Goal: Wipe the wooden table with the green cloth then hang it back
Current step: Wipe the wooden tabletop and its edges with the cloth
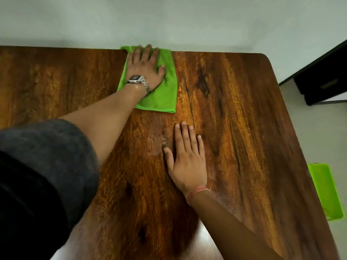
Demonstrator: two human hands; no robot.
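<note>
The green cloth (163, 94) lies flat on the wooden table (244, 109) at its far edge, against the wall. My left hand (146, 66), with a metal watch on the wrist, presses palm-down on the cloth with fingers spread. My right hand (185, 158) rests flat on the bare wood nearer to me, right of centre, holding nothing. A faint pale smear shows on the wood just left of my right hand.
A pale wall runs along the table's far edge. A green plastic bin (326, 192) stands on the floor off the table's right side. Dark furniture (323, 81) sits at the far right.
</note>
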